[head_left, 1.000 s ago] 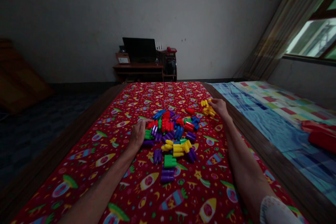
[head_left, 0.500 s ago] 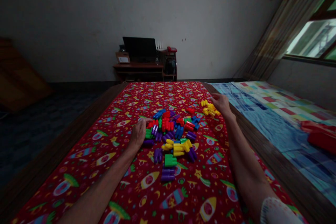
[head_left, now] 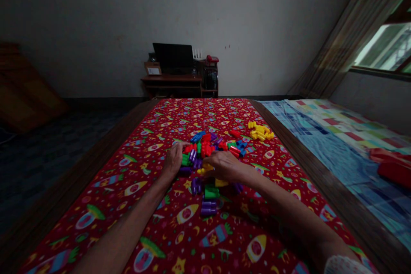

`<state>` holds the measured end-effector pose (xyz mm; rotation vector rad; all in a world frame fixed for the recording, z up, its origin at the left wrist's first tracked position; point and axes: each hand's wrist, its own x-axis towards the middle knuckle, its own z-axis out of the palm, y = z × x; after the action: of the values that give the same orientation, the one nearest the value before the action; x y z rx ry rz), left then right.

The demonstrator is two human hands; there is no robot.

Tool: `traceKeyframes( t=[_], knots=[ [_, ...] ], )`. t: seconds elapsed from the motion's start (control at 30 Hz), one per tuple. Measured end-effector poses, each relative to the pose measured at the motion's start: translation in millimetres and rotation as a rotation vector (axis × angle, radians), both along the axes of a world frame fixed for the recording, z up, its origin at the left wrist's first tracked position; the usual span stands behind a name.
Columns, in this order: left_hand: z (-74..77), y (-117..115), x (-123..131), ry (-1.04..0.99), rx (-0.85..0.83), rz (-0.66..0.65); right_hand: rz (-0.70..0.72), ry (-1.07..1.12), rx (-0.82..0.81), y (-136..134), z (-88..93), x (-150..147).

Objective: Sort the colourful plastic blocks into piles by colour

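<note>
One loose pile of plastic blocks [head_left: 205, 150], glossy and stubby, with rounded ribs and knobbed ends, in red, blue, green, purple and yellow. Left hand [head_left: 174, 159] at the left edge of the pile, bare, fingers loosely curved beside a shiny green block [head_left: 185, 160]; fingertips partly out of sight, so no telling whether clasped on anything. Right hand [head_left: 226, 167] over the near part of the pile, knuckles up, fingers curled down to a smooth yellow block [head_left: 207, 168]; spread of thumb and fingers hidden, so no telling whether pinched on it. Just nearer than the pile, a squarish green brick [head_left: 211, 192] and a ribbed purple brick [head_left: 208, 209]. Well apart from the pile, beyond it to the right, a small heap of knobbly yellow pieces [head_left: 260, 132]. Beneath the pile, a flat red cloth [head_left: 231, 239] printed with rockets and stars; to both sides of the pile, bare strips of dark wooden table [head_left: 324, 180]. Far behind the pile, a flat black screen [head_left: 175, 58] on a brown desk [head_left: 173, 79].
</note>
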<state>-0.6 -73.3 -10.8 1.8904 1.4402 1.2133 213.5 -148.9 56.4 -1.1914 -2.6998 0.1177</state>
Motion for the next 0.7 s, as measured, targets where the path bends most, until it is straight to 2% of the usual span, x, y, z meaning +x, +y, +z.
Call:
traceKeyframes(
  t=[0.07, 0.17, 0.23, 0.33, 0.4, 0.5, 0.6, 0.7],
  knots=[
    [-1.2, 2, -1, 0.004, 0.005, -0.007, -0.127, 0.088, 0.014, 15, 16.0, 21],
    [-2.7, 4, -1, -0.002, 0.006, -0.008, -0.45, 0.225, 0.123, 39, 29.9, 69],
    [-3.2, 5, -1, -0.005, 0.007, -0.009, -0.635, 0.246, 0.197, 54, 26.0, 107],
    [-3.4, 5, -1, 0.0, 0.018, -0.009, -0.873, 0.261, 0.243, 67, 7.9, 157],
    [-3.5, 5, -1, 0.007, 0.024, -0.007, -0.952, 0.31, 0.197, 71, -4.4, 180],
    [-4.5, 6, -1, 0.023, 0.019, -0.005, -1.005, 0.384, 0.094, 73, -16.2, 196],
    [-6.3, 7, -2, 0.029, 0.013, -0.009, -1.055, 0.379, 0.171, 72, -17.6, 197],
    [-7.7, 7, -3, 0.02, 0.016, -0.014, -1.027, 0.351, 0.274, 69, -6.6, 190]
  ],
)
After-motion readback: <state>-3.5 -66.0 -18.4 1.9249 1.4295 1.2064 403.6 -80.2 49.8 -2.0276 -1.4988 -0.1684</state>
